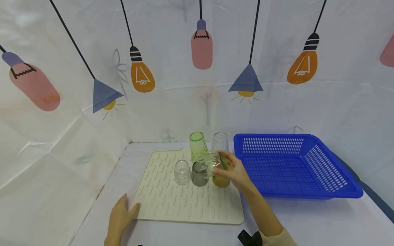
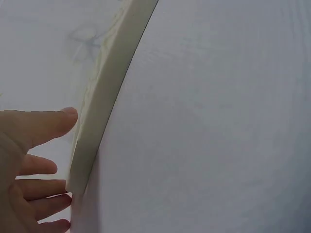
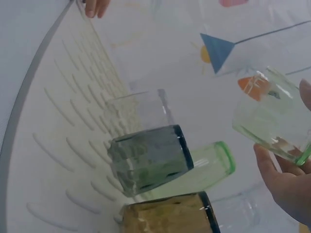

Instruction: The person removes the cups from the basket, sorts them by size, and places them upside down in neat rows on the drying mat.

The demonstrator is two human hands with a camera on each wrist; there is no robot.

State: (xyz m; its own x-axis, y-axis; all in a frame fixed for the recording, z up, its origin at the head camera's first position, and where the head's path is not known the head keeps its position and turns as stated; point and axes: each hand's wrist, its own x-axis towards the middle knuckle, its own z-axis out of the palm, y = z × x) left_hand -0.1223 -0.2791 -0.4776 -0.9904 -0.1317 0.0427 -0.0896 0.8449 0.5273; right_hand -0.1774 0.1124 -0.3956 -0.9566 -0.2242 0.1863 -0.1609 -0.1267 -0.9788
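My right hand (image 1: 235, 171) grips a pale green glass (image 3: 272, 116) by its end, tilted on its side in the air above the other glasses. Below it, a grey glass (image 1: 200, 178) and an amber glass (image 1: 221, 181) stand on a cream ridged mat (image 1: 172, 206). A short clear glass (image 1: 182, 173) stands left of the grey one. Behind are a tall green glass (image 1: 197, 145) and a tall clear glass (image 1: 220, 140), partly covered by my hand. At the mat's front left corner, my left hand (image 1: 121, 216) touches the edge with its fingers extended.
A blue perforated basket (image 1: 277, 196) stands on the white table (image 1: 292, 222) to the right of the mat. White sheeting (image 1: 172, 112) printed with lamps hangs behind and at the left. The table's left edge runs beside my left hand.
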